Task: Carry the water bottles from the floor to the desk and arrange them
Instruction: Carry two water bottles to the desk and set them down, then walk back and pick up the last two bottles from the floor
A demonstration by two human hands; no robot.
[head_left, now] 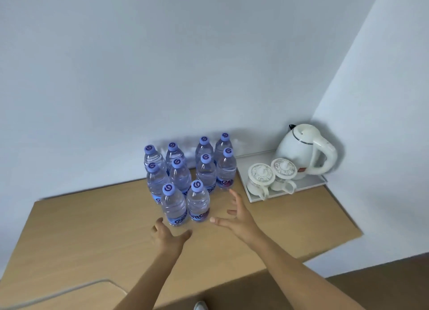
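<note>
Standing upright near the back of the light-brown wooden desk (92, 228), ten clear plastic water bottles with purple caps (185, 177) form a tight cluster against the pale wall (162, 66). Four sit in the rear row, four in the row ahead, and two at the front: the front left bottle (174, 205) and the front right bottle (198, 201), just beside each other.

The left hand (166, 236) reaches forward over the desk with its fingers spread and slightly bent, gripping nothing; its fingertips lie just short of the base of the front left bottle, and whether they touch it cannot be told. The right hand (238, 215) is also spread wide, thumb pointing left toward the front right bottle and fingers raised toward the bottles at the right edge of the cluster, holding nothing and apart from them.

To the right of the bottles, a shallow white rectangular tray (322, 182) sits in the corner of the desk. On it stand a white electric kettle with a curved handle (304, 147) and two white lidded ceramic mugs (270, 178), side by side in front of the kettle.

A pale cable (58, 293) runs across the lower left of the desk. At the bottom edge, a bit of white shoe (200, 306) shows on the brown floor (371, 284).
</note>
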